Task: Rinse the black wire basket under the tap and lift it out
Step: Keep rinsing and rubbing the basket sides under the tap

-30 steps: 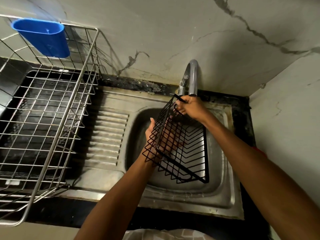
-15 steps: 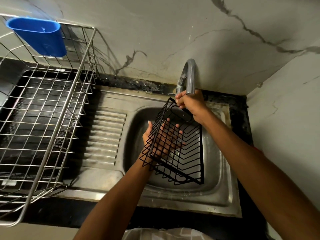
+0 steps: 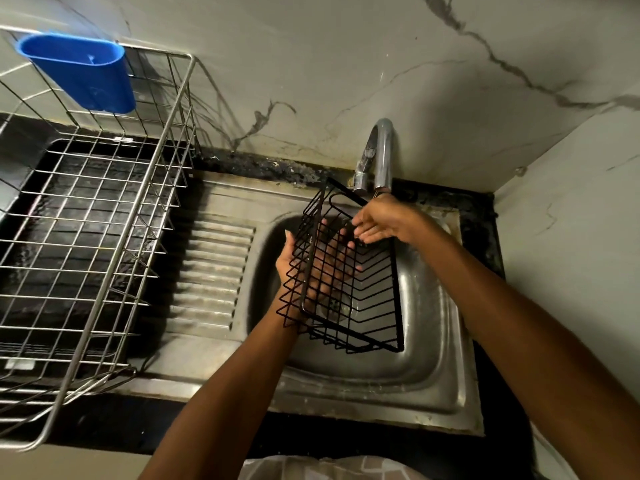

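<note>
The black wire basket [image 3: 398, 292] hangs tilted over the steel sink [image 3: 436, 393], its upper corner just under the tap [image 3: 381, 150] spout. My left hand [image 3: 288, 261] is under the basket's left side, palm against the wires and thumb at the rim, holding it up; most of that hand shows only through the mesh. My right hand [image 3: 384, 223] lies over the basket's upper right rim with the fingers stretched out leftward across the wires, not curled around them. I cannot make out a water stream.
A large steel wire dish rack [image 3: 104, 237] stands on the counter to the left, with a blue plastic cup [image 3: 86, 74] hooked on its back rim. The ribbed drainboard [image 3: 211, 271] lies between rack and bowl. Marble walls close in behind and to the right.
My right hand has loosened from its grip on the basket's top rim and now lies with fingers extended. The basket has shifted slightly up toward the spout, still held by my left hand.
</note>
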